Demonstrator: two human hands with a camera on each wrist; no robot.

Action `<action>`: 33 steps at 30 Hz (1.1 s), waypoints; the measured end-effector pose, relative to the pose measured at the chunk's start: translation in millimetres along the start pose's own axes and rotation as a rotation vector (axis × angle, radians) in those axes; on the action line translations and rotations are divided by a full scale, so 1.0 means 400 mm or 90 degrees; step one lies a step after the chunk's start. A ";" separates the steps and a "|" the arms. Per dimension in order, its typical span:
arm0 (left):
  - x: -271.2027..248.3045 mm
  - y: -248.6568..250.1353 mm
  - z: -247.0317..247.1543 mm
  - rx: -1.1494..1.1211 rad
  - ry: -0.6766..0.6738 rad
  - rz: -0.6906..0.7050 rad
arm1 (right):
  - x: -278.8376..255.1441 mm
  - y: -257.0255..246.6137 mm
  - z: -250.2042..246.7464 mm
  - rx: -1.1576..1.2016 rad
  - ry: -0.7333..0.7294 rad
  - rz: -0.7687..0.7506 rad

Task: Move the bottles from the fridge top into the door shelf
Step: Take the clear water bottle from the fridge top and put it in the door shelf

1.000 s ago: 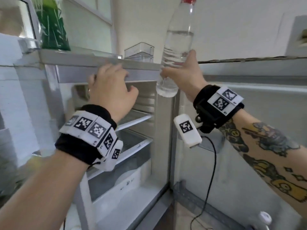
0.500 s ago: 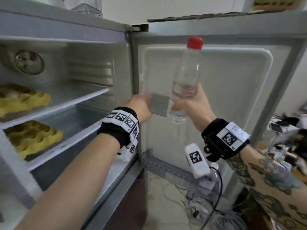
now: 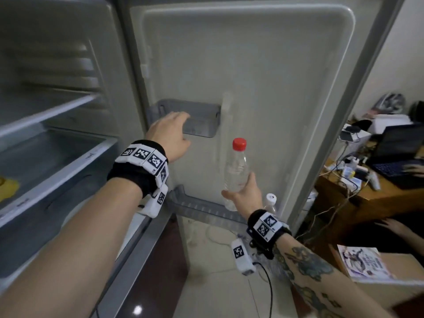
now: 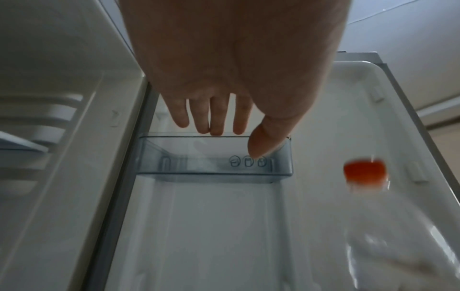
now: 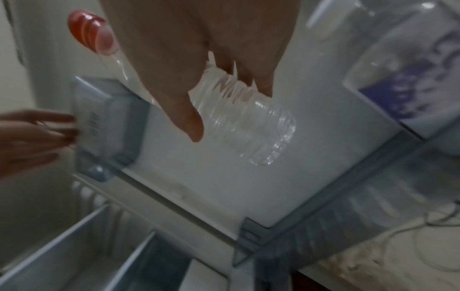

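Observation:
My right hand (image 3: 243,191) grips a clear water bottle (image 3: 236,173) with a red cap (image 3: 239,143), held upright just above the long lower door shelf (image 3: 202,208). The wrist view shows my fingers (image 5: 189,122) curled round the ribbed bottle (image 5: 248,122). A second bottle with a white cap (image 3: 271,199) stands in that shelf, to the right of my hand. My left hand (image 3: 171,131) is open, its fingers (image 4: 216,118) straight at the rim of the small upper door bin (image 4: 214,159), which holds nothing.
The fridge door (image 3: 263,76) stands wide open on the right, and the fridge's inner shelves (image 3: 52,157) lie to the left. A yellow tray (image 3: 8,187) shows at the far left. A cluttered desk with a laptop (image 3: 399,157) and cables sits beyond the door.
My right hand has lowered the bottle from the fridge top down in front of the door to the lower shelf. My left hand left the fridge top and moved to the small upper door bin.

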State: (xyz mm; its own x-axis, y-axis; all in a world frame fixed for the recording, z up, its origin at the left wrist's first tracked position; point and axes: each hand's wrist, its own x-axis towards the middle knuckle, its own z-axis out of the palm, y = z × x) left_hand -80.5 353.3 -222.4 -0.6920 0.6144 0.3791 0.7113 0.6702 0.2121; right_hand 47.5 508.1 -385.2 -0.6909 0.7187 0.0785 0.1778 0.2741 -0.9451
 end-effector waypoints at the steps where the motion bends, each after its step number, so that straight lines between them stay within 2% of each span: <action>1: 0.002 -0.003 0.000 -0.001 0.000 0.004 | 0.005 0.025 0.017 -0.013 0.017 0.005; 8: -0.002 -0.022 0.025 0.024 0.016 0.033 | 0.048 0.195 0.095 -0.090 0.118 0.034; 12: -0.006 -0.028 0.036 0.027 0.016 0.037 | 0.045 0.235 0.095 -0.107 0.167 0.066; 15: -0.009 -0.028 0.039 0.026 0.014 0.036 | 0.030 0.258 0.094 -0.116 0.166 0.056; 23: -0.016 -0.032 0.045 0.012 0.017 0.028 | 0.027 0.255 0.102 -0.085 0.182 0.097; 33: -0.016 -0.026 0.046 0.003 0.008 0.016 | 0.044 0.191 0.086 -0.045 0.203 0.014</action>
State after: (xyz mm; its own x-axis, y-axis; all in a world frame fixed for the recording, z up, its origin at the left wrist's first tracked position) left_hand -85.7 350.3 -243.7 -0.6728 0.6252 0.3957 0.7273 0.6570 0.1985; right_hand 24.9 519.9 -467.1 -0.4341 0.8857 0.1646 0.2457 0.2922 -0.9242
